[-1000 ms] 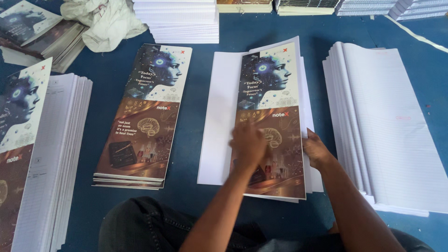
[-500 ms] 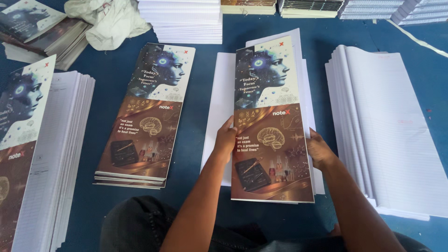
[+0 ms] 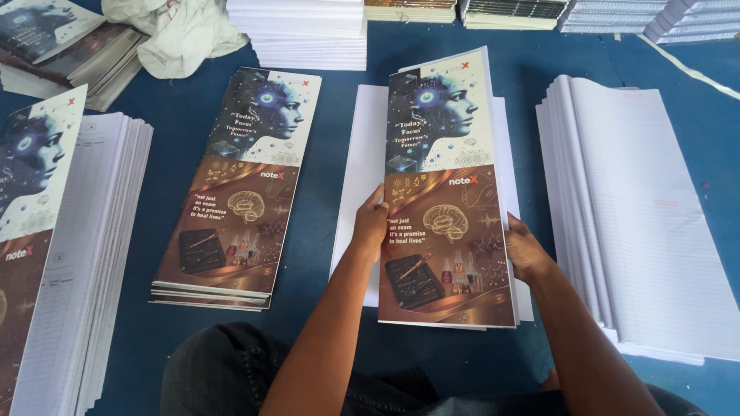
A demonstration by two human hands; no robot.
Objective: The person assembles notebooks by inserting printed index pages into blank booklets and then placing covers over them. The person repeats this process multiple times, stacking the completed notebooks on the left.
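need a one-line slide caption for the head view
Left hand and right hand grip the sides of a printed cover sheet above white sheets on a blue floor.

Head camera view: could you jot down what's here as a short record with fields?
Left hand: grips left edge of the printed cover sheet
Right hand: grips its right edge
Under it: white paper stack
Left of it: pile of same covers
Right: lined paper stack
Surface: blue

Bright even daylight, soft shadows, sharp
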